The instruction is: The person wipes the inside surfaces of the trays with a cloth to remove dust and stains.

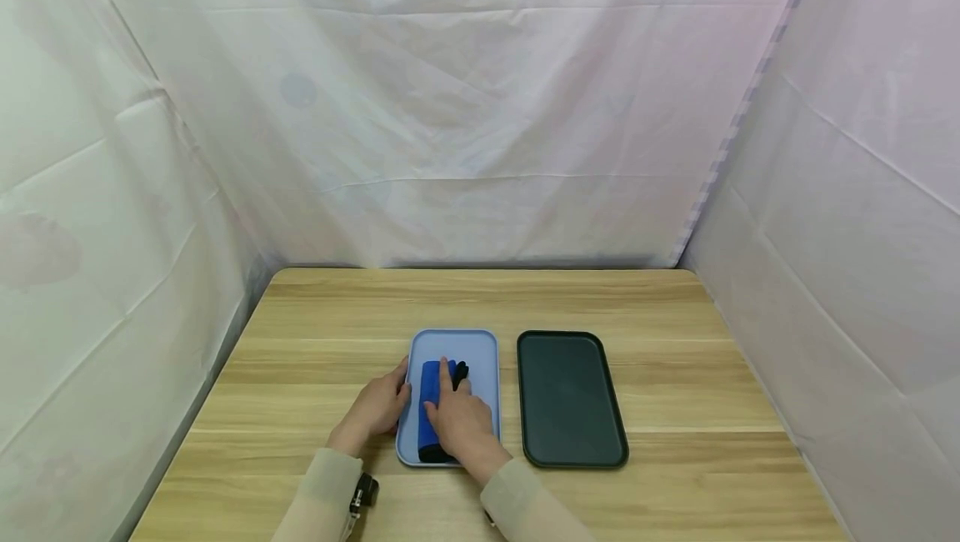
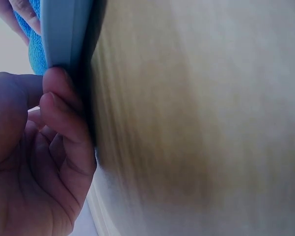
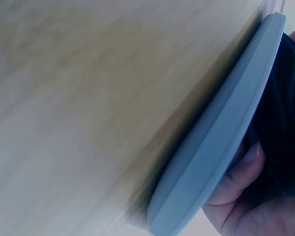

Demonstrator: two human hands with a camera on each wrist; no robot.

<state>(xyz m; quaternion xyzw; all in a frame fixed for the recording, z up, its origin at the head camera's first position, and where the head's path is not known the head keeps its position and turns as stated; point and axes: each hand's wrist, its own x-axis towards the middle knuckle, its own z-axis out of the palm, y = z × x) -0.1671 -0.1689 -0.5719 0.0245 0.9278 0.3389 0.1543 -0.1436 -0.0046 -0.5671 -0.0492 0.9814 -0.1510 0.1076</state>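
A light blue tray (image 1: 486,350) lies on the table, with a folded blue-and-black cloth bundle (image 1: 430,396) on it. My left hand (image 1: 378,404) grips the tray's left edge. In the left wrist view, thumb and curled fingers meet at the tray rim (image 2: 64,34), beside the blue terry-like fabric (image 2: 38,54). Over the bundle lies my right hand (image 1: 463,421), its index finger stretched along the top and the thumb at the left side. The right wrist view has a bent finger (image 3: 248,169) against the black cloth (image 3: 284,108), inside the rim. The palm hides part of the bundle.
A dark green tray (image 1: 572,400) lies to the right of the light blue one, a narrow strip of table between them. The wood-grain table (image 1: 337,300) is enclosed by pale curtains (image 1: 480,108) at the back and both sides.
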